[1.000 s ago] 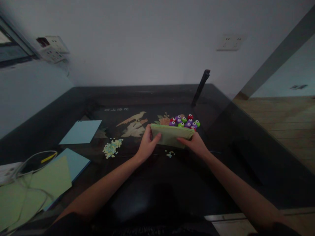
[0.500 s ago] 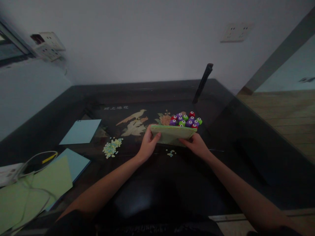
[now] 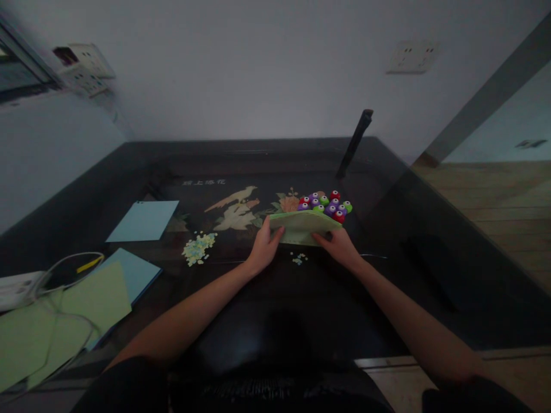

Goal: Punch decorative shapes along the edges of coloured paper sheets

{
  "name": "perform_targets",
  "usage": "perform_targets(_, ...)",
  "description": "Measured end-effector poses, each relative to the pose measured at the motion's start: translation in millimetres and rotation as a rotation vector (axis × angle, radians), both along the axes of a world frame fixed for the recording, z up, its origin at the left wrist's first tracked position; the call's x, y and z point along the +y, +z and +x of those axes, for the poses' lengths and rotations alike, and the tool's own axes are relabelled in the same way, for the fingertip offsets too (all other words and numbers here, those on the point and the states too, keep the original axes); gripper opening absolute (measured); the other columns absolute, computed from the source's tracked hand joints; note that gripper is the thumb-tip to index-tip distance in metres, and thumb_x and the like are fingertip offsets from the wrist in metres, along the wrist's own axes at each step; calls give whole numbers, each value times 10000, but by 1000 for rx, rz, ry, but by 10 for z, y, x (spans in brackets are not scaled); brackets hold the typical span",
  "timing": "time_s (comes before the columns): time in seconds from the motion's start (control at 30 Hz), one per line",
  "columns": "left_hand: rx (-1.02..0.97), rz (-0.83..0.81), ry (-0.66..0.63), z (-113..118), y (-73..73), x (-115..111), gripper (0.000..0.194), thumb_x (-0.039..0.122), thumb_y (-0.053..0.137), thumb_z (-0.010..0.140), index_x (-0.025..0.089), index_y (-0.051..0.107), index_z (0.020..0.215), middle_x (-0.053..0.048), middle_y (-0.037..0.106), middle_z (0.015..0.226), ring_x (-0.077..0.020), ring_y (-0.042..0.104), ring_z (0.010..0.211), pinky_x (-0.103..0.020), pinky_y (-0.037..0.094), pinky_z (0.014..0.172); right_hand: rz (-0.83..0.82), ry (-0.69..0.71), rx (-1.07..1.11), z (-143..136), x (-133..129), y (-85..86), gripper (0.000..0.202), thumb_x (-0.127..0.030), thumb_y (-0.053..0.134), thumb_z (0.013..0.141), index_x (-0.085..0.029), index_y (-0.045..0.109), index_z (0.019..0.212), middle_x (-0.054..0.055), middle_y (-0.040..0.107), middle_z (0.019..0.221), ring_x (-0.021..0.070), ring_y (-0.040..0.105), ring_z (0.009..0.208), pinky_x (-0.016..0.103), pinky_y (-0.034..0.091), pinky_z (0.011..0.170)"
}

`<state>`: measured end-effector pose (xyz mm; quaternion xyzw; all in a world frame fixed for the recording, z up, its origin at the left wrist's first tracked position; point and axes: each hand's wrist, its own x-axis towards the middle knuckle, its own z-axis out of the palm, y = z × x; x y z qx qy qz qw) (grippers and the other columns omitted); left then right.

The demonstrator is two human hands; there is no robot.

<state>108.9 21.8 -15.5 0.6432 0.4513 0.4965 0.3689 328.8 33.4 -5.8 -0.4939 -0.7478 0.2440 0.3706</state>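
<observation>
Between my two hands is some pale green paper (image 3: pixel 299 228), raised off the dark table and tilted, its far edge bowed upward. My left hand (image 3: pixel 266 244) grips its left end, thumb on the near face. At the right end my right hand (image 3: pixel 338 244) pinches it the same way. I cannot tell how many sheets are in the grip. Just beyond the paper sits a cluster of red, purple and green eyeball-like toys (image 3: pixel 325 203), partly hidden by it. A few small paper bits (image 3: pixel 298 258) lie on the table below the paper.
To the left lie a heap of paper bits (image 3: pixel 198 248), a light blue sheet (image 3: pixel 144 221), more blue sheets (image 3: pixel 131 269) and green sheets (image 3: pixel 94 304) under a white cable (image 3: pixel 71 314). A black stick-like object (image 3: pixel 355 143) stands near the wall. The table (image 3: pixel 275 310) has a bird picture.
The paper's far edge has gone from nearly straight to bowed. Both hands keep their hold. The whole view has shifted slightly.
</observation>
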Motion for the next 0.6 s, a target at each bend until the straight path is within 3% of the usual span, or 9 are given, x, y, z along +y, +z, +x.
perform_targets(0.1,123,32,33,-25,55,31,278,331,460,884,157,490,1098,-116,619,1005,-263,579,991,-451,431,914,51,-26,-95,40,62,-15,246,-275,549,781,-163,676,959,93,697,793,252,636,744,404,497,712)
perform_targets(0.2,195,76,74,-81,176,61,237,302,506,853,171,510,1051,-101,614,889,-278,586,932,-466,432,893,86,-71,-131,19,79,95,185,-311,552,779,-180,675,822,62,652,655,230,597,638,377,479,645)
perform_targets(0.3,165,137,109,-198,338,73,257,280,544,830,170,527,1062,-99,612,884,-270,583,930,-450,419,917,111,-48,-77,-73,23,307,179,-328,584,770,-186,668,840,68,671,728,230,604,690,369,474,666)
perform_targets(0.43,164,136,79,-524,479,9,404,270,526,831,145,482,1213,-127,589,1123,-263,538,1077,-443,382,987,20,139,66,-177,-122,482,264,-365,557,825,-181,628,1001,64,682,881,204,620,765,338,484,689)
perform_targets(0.5,158,49,54,-749,470,-84,483,287,556,801,138,461,1250,-137,552,1224,-282,500,1152,-453,370,1009,-36,200,69,-181,-196,443,246,-359,505,870,-187,612,1010,60,675,909,191,626,804,326,485,711)
perform_targets(0.6,107,-260,37,-1065,379,-306,510,354,606,750,158,497,1208,-116,627,1103,-287,586,1020,-412,493,847,-14,244,-99,-170,-300,285,181,-310,491,890,-195,615,955,61,659,920,191,608,854,339,470,769)
